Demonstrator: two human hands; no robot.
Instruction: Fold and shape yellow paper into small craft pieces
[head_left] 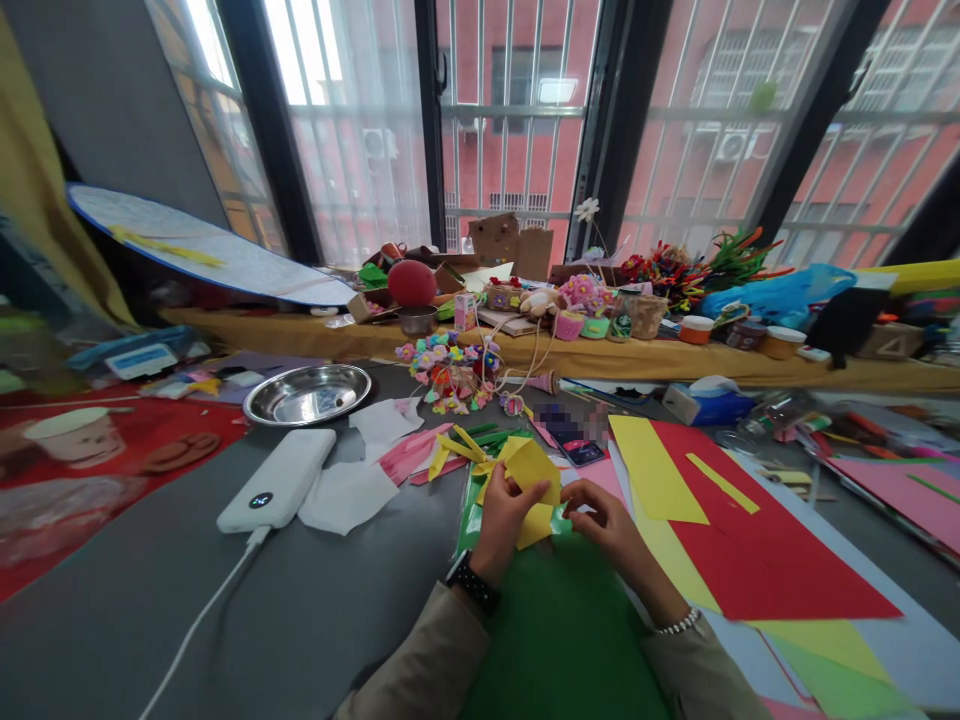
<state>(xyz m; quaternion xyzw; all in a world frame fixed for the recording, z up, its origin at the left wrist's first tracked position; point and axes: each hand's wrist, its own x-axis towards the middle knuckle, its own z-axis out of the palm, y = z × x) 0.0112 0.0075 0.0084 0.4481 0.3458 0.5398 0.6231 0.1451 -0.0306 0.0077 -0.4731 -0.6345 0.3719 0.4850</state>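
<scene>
My left hand (504, 515) grips a piece of yellow paper (531, 468), with the thumb across its front and the fingers curled at its lower left. At the paper's right edge is my right hand (600, 520), its fingers bent into a pinch; the fingertips seem to meet that edge. Below the hands lies another yellow piece (534, 527) over a green sheet (562, 630). Just beyond my left hand are several yellow strips (466, 445) and some green ones (499, 440).
A white power bank (277, 480) with a cable lies left, near a metal plate (307, 395) and white paper scraps (349, 495). Right are a phone (581, 447) and red paper (780, 540) among coloured sheets. Small flower crafts (450, 370) stand ahead, below a crowded window ledge (480, 345).
</scene>
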